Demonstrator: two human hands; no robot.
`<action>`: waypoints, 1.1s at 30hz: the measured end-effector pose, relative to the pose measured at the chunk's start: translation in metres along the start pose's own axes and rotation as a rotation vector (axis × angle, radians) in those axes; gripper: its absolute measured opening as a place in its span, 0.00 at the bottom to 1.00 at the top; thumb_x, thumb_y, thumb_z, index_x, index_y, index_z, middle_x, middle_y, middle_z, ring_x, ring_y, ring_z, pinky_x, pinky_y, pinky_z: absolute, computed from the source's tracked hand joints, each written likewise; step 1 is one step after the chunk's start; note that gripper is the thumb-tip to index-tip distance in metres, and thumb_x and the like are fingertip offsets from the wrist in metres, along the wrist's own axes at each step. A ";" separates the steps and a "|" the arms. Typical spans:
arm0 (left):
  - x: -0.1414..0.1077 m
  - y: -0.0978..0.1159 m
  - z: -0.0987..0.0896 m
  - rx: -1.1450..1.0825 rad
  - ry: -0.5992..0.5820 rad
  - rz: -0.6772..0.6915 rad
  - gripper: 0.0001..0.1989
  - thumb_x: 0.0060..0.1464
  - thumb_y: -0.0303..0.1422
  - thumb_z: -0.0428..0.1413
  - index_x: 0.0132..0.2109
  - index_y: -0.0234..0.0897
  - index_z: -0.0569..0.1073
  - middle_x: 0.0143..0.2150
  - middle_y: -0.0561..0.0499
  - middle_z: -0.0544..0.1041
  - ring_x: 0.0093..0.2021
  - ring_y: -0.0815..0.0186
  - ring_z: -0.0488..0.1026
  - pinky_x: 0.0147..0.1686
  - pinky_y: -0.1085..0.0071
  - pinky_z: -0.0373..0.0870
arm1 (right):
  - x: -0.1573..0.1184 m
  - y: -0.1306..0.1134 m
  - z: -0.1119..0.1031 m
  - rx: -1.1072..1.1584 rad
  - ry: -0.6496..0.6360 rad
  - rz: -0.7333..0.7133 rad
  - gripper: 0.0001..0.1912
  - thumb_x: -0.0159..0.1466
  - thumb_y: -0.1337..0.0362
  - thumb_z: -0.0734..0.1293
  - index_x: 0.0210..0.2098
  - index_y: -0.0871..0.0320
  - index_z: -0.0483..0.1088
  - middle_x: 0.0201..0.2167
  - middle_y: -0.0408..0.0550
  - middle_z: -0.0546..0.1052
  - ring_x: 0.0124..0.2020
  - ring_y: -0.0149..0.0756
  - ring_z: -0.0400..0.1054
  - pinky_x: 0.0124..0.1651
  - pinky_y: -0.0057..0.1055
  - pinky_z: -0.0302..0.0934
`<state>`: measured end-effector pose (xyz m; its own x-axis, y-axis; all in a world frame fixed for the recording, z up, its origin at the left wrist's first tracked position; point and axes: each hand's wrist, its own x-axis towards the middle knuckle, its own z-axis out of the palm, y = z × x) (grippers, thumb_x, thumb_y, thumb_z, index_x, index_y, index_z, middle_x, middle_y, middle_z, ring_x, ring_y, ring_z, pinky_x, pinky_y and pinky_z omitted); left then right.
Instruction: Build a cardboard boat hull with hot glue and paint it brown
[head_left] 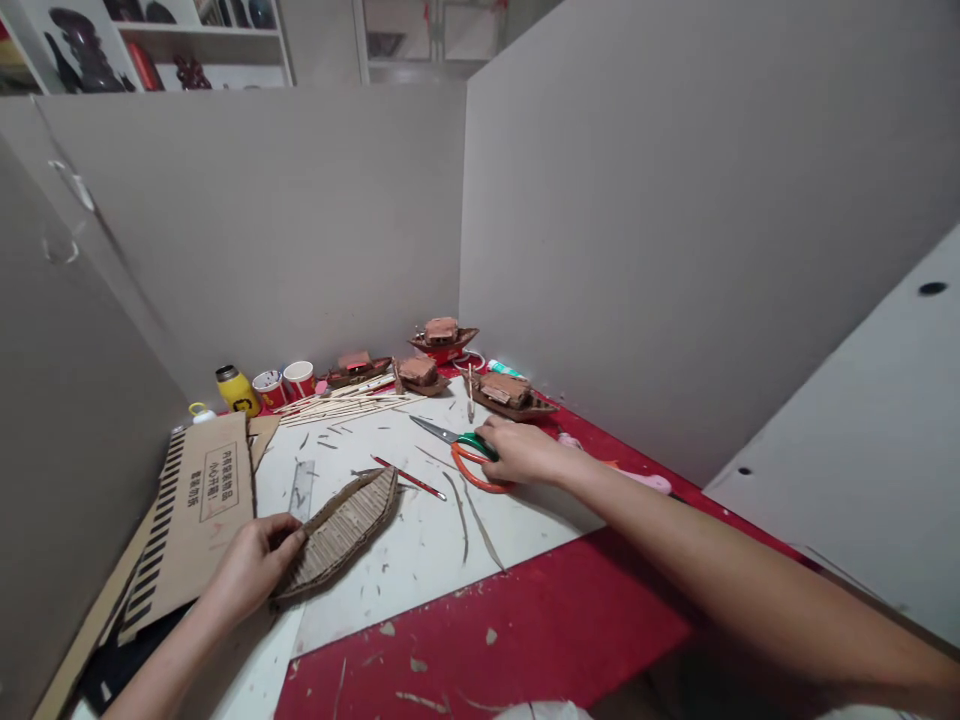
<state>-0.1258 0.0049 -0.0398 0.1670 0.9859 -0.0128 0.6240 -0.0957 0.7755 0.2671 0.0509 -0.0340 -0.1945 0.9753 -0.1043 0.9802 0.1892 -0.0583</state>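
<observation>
My left hand (259, 560) pinches the near left rim of a cardboard boat hull (346, 522), thumb on the inside. The hull is open-topped, lined with ridged strips and pointed at its far end. My right hand (521, 452) is closed on the handles of a pair of scissors (442, 432), one loop green and one orange; its fingertips are partly hidden. The blades lie low over the white board and point to the far left. Between the hands a red pencil (411, 478) lies by the hull's tip, and a clear ruler (302, 487) lies left of the hull.
Several finished model boats (510, 394) stand at the back. Thin wooden sticks (337, 408), paper cups (299, 378) and a yellow bottle (237, 390) are back left. Flat cardboard (206, 510) lies at left. Scraps litter the white board (420, 570). Grey panels (315, 220) enclose the table.
</observation>
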 end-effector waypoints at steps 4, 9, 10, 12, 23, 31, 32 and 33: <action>0.000 0.005 -0.005 -0.008 0.028 -0.022 0.17 0.46 0.46 0.57 0.27 0.35 0.75 0.23 0.52 0.71 0.25 0.65 0.63 0.25 0.73 0.57 | -0.004 -0.007 0.002 0.039 0.004 -0.013 0.17 0.67 0.60 0.65 0.53 0.60 0.67 0.51 0.52 0.72 0.46 0.40 0.71 0.47 0.43 0.69; 0.001 0.008 -0.009 -0.003 0.081 -0.040 0.17 0.45 0.47 0.56 0.29 0.35 0.75 0.22 0.53 0.71 0.24 0.66 0.63 0.24 0.74 0.59 | -0.005 0.000 0.000 0.126 0.041 -0.035 0.19 0.65 0.60 0.66 0.54 0.59 0.66 0.49 0.52 0.74 0.45 0.40 0.71 0.46 0.40 0.67; 0.002 0.008 -0.010 0.003 0.091 -0.045 0.17 0.45 0.47 0.56 0.28 0.35 0.75 0.22 0.53 0.72 0.24 0.66 0.64 0.24 0.74 0.59 | -0.006 0.003 0.000 0.142 0.053 -0.032 0.21 0.63 0.62 0.68 0.55 0.58 0.66 0.48 0.53 0.75 0.44 0.40 0.71 0.46 0.37 0.67; 0.003 0.007 -0.012 0.018 0.108 -0.059 0.18 0.44 0.48 0.57 0.28 0.35 0.75 0.22 0.53 0.72 0.24 0.66 0.64 0.24 0.74 0.59 | -0.010 0.010 0.000 0.172 0.073 -0.028 0.27 0.57 0.68 0.70 0.57 0.57 0.65 0.47 0.53 0.76 0.44 0.42 0.72 0.44 0.32 0.64; 0.004 0.009 -0.018 0.077 0.164 -0.180 0.19 0.44 0.47 0.57 0.33 0.35 0.76 0.23 0.54 0.75 0.24 0.66 0.67 0.24 0.75 0.60 | -0.010 0.006 0.003 0.298 0.179 -0.034 0.26 0.58 0.67 0.70 0.56 0.60 0.66 0.44 0.53 0.78 0.42 0.41 0.73 0.43 0.34 0.67; 0.009 0.015 -0.019 0.232 0.129 -0.248 0.19 0.41 0.45 0.58 0.35 0.36 0.78 0.29 0.53 0.80 0.35 0.58 0.74 0.32 0.73 0.65 | -0.032 0.022 -0.029 0.208 0.387 0.108 0.15 0.68 0.62 0.60 0.51 0.58 0.70 0.49 0.54 0.76 0.48 0.41 0.70 0.50 0.36 0.63; 0.009 0.015 -0.018 0.240 0.116 -0.243 0.19 0.40 0.46 0.58 0.36 0.36 0.78 0.30 0.52 0.81 0.37 0.57 0.74 0.34 0.72 0.65 | -0.047 0.031 -0.030 0.180 0.386 0.158 0.16 0.68 0.60 0.59 0.50 0.59 0.71 0.47 0.55 0.76 0.46 0.44 0.71 0.48 0.37 0.63; 0.009 0.015 -0.017 0.243 0.097 -0.240 0.21 0.40 0.47 0.57 0.37 0.36 0.78 0.32 0.51 0.82 0.39 0.55 0.75 0.35 0.72 0.66 | -0.062 0.039 -0.029 0.151 0.370 0.207 0.17 0.67 0.58 0.60 0.48 0.60 0.72 0.46 0.58 0.77 0.45 0.47 0.71 0.46 0.39 0.63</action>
<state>-0.1277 0.0149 -0.0179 -0.0723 0.9916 -0.1073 0.8019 0.1218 0.5849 0.3182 0.0011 -0.0008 0.0586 0.9710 0.2319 0.9753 -0.0061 -0.2209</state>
